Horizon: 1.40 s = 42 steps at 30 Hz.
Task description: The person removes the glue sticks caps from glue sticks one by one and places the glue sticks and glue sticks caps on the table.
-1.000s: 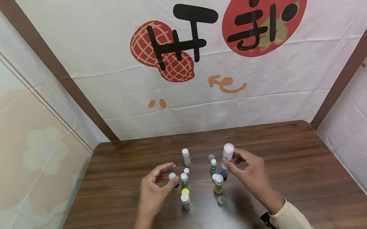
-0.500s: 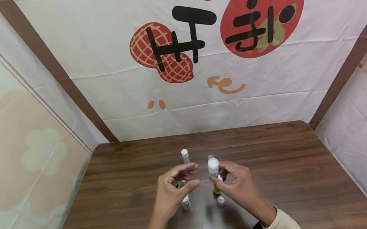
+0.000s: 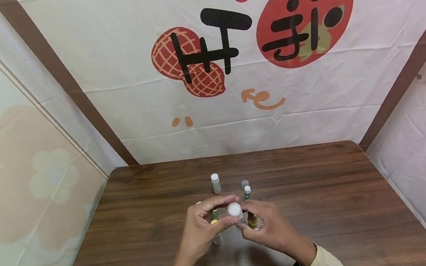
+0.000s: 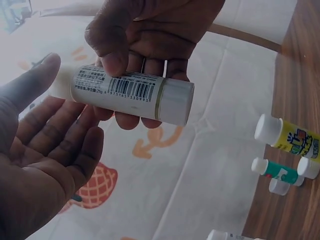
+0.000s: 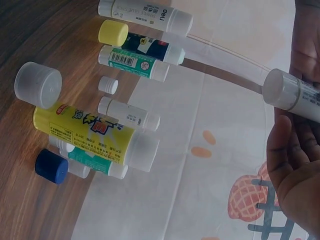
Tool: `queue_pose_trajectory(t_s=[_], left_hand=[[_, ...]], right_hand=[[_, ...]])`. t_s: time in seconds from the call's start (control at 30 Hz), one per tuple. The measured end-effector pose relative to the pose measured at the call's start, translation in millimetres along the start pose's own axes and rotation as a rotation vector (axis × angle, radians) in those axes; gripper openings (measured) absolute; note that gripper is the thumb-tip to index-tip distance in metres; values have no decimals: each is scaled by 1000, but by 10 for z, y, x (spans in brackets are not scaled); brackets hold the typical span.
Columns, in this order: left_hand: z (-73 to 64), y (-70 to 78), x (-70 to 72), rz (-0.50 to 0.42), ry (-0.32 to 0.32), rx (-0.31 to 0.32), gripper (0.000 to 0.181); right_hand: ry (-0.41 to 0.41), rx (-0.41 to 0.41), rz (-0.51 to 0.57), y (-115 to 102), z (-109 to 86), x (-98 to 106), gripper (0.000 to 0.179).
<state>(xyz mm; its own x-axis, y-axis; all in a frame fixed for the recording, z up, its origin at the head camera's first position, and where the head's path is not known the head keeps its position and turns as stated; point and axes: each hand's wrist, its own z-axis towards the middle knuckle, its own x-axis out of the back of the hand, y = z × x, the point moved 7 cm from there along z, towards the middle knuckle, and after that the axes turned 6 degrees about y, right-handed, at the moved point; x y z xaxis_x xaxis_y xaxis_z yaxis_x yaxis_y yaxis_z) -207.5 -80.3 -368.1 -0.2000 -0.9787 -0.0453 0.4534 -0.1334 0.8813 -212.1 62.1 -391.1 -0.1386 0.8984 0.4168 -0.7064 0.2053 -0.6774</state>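
My right hand (image 3: 269, 224) grips a white glue stick (image 4: 122, 92) above the table, thumb on the barcode side and fingers beneath it. One end of the stick (image 3: 234, 209) faces up in the head view. My left hand (image 3: 199, 228) is at the other side, its thumb and loosely extended fingers spread around the white end (image 4: 62, 82) in the left wrist view. Whether they touch that end is hard to tell. Below stand a yellow glue stick (image 5: 85, 130), a green-labelled one (image 5: 132, 62) and a white one (image 3: 216, 184), partly hidden by my hands in the head view.
Loose caps lie on the wooden table (image 3: 148, 225): a yellow cap (image 5: 112, 33), a dark blue cap (image 5: 51, 166) and a clear cap (image 5: 39, 84). Another white glue stick (image 5: 145, 15) stands among them. A printed white cloth (image 3: 160, 142) rises behind the table.
My right hand has brought the white glue stick left and nearer to me. My left hand has moved right, and its thumb and fingers now surround the stick's end.
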Motion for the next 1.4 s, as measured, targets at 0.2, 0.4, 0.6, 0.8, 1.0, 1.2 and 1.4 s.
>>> queue_pose_trajectory(t_s=[0.2, 0.4, 0.6, 0.8, 1.0, 1.2, 1.4], left_hand=[[-4, 8, -8, 21, -3, -46, 30], [-6, 25, 13, 60, 32, -78, 28], [-17, 76, 27, 65, 83, -89, 30], [-20, 167, 50, 70, 119, -115, 32], [-28, 208, 131, 100, 154, -116, 34], [-69, 146, 262, 112, 193, -83, 35], [-132, 78, 385, 133, 212, -63, 34]], right_hand=[[9, 13, -6, -19, 2, -2, 32], [31, 66, -45, -28, 0, -9, 28], [75, 80, -85, -5, -12, 1, 26], [79, 11, -106, 41, -30, 16, 29], [87, -32, -89, 91, -44, 55, 34], [151, -33, -94, 126, -60, 158, 38], [202, -70, -109, 176, -101, 247, 39]])
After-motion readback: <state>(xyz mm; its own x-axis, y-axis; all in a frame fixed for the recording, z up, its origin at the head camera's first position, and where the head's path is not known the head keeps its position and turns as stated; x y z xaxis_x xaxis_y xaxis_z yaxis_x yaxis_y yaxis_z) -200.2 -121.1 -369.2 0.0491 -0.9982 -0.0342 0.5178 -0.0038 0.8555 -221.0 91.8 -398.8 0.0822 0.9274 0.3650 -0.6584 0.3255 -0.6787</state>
